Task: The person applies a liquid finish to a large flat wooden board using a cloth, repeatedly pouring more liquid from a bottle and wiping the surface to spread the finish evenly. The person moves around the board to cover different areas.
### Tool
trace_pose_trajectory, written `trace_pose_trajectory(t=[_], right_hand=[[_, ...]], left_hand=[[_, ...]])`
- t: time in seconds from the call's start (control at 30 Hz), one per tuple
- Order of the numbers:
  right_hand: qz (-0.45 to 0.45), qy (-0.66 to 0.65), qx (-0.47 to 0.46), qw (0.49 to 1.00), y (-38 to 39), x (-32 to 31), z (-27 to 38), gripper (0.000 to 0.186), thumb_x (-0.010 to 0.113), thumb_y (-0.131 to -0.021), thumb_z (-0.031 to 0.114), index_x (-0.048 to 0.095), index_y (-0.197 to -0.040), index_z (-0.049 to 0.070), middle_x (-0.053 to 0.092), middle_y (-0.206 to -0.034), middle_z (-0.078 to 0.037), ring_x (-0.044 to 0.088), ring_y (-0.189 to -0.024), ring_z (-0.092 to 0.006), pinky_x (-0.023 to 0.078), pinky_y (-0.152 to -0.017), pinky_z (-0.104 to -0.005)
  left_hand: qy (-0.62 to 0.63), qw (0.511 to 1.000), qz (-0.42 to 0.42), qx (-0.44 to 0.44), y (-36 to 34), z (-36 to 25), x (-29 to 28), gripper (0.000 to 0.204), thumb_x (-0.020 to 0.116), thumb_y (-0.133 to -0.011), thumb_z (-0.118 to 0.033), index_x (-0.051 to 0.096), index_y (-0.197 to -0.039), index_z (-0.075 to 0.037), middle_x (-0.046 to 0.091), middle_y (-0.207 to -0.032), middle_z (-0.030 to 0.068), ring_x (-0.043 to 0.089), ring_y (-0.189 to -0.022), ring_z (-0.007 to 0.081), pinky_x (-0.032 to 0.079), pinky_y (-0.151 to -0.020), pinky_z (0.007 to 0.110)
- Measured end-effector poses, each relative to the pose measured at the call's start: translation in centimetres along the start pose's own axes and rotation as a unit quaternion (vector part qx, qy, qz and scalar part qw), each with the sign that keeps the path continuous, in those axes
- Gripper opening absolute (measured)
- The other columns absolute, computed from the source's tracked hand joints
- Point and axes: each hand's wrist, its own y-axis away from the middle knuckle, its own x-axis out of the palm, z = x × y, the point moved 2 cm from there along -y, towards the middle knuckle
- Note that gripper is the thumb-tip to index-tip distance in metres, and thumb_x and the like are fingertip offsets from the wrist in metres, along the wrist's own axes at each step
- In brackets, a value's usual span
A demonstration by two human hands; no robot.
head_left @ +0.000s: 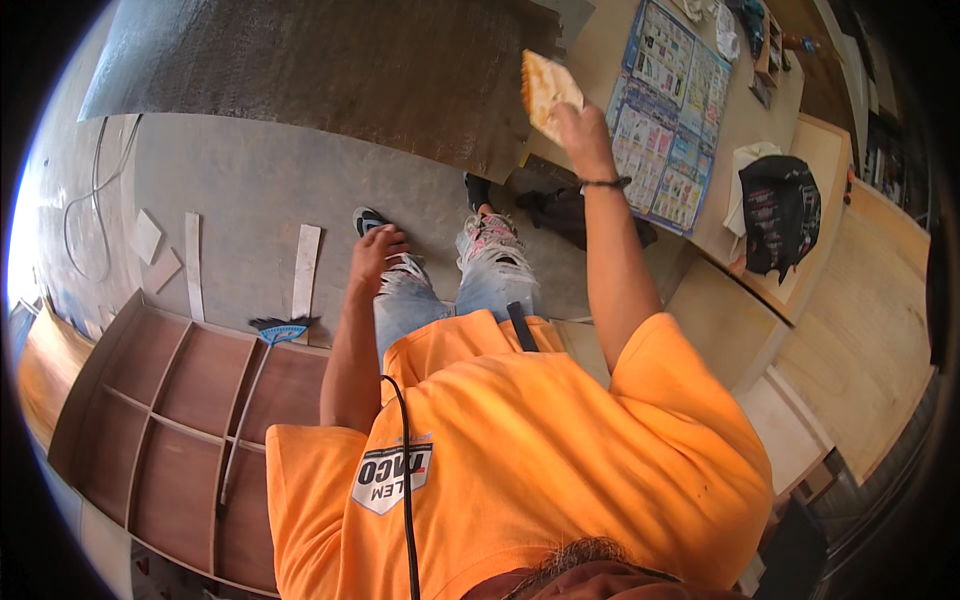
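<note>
My right hand (585, 140) is raised at the table's edge, its fingers closed on a flat, pale spreader (550, 92) with orange-yellow smears and a jagged-looking edge. The spreader is held up beside a large dark brown sheet (330, 75), near its right end; I cannot tell whether they touch. My left hand (378, 252) hangs in front of my left leg, with its fingers loosely apart and nothing visible in them. It is apart from the sheet, whose near edge lies farther forward.
On the right, a table bears a printed poster (665, 130) and a black bag (780, 215). Wooden panels (855, 330) stand behind it. At left lie a partitioned brown frame (190, 385), a blue broom (283, 332), pale strips (307, 270) and a cable (97, 190).
</note>
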Motion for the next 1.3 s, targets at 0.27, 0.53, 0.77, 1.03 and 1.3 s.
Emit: trace_pose_trajectory(t=[0.27, 0.53, 0.77, 1.03, 1.3], right_hand=[[-0.037, 0.240, -0.172, 0.955, -14.4, 1.2, -1.0, 0.027, 0.050, -0.085, 0.019, 0.061, -0.105, 0.004, 0.065, -0.093, -0.019, 0.061, -0.088, -0.0400, 0.048, -0.079, -0.0498], [-0.009, 0.385, -0.275, 0.881, -16.3, 7.3, -3.9, 0.020, 0.055, -0.083, 0.017, 0.054, -0.100, 0.005, 0.061, -0.098, -0.016, 0.060, -0.089, -0.0373, 0.047, -0.078, -0.0484], [-0.045, 0.340, -0.144, 0.928, -19.4, 2.7, -2.9, 0.022, 0.050, -0.084, 0.019, 0.060, -0.094, 0.002, 0.064, -0.095, -0.022, 0.061, -0.087, -0.0426, 0.048, -0.079, -0.0530], [0.098, 0.336, -0.150, 0.925, -21.9, 5.1, -1.2, 0.033, 0.047, -0.082, 0.024, 0.068, -0.100, 0.007, 0.067, -0.098, -0.018, 0.062, -0.093, -0.0408, 0.048, -0.083, -0.0488], [0.254, 0.313, -0.177, 0.898, -20.5, 8.0, -1.3, 0.030, 0.049, -0.084, 0.030, 0.066, -0.105, 0.016, 0.067, -0.100, -0.015, 0.061, -0.097, -0.0391, 0.048, -0.086, -0.0489]], left_hand=[[0.087, 0.996, 0.028, -0.021, -2.9, 1.3, 16.2, 0.046, 0.052, -0.096, -0.036, 0.051, -0.128, -0.003, 0.063, -0.112, 0.0114, 0.065, -0.096, 0.0221, 0.051, -0.082, 0.032], [0.163, 0.986, -0.027, -0.008, -4.0, 1.0, 20.2, 0.039, 0.049, -0.098, -0.035, 0.053, -0.121, -0.003, 0.063, -0.112, 0.0125, 0.065, -0.095, 0.0216, 0.052, -0.078, 0.033], [0.180, 0.983, -0.040, -0.021, -3.9, 0.5, 20.8, 0.035, 0.050, -0.098, -0.034, 0.056, -0.112, -0.003, 0.064, -0.107, 0.0120, 0.066, -0.092, 0.0210, 0.053, -0.076, 0.031], [0.171, 0.983, -0.049, -0.032, -4.4, 0.2, 20.4, 0.032, 0.049, -0.098, -0.032, 0.057, -0.107, -0.002, 0.065, -0.104, 0.0112, 0.066, -0.088, 0.0189, 0.053, -0.074, 0.030], [0.131, 0.990, -0.032, -0.051, -5.0, 0.1, 19.2, 0.034, 0.053, -0.096, -0.031, 0.056, -0.114, -0.003, 0.064, -0.107, 0.0103, 0.065, -0.093, 0.0210, 0.051, -0.079, 0.033]])
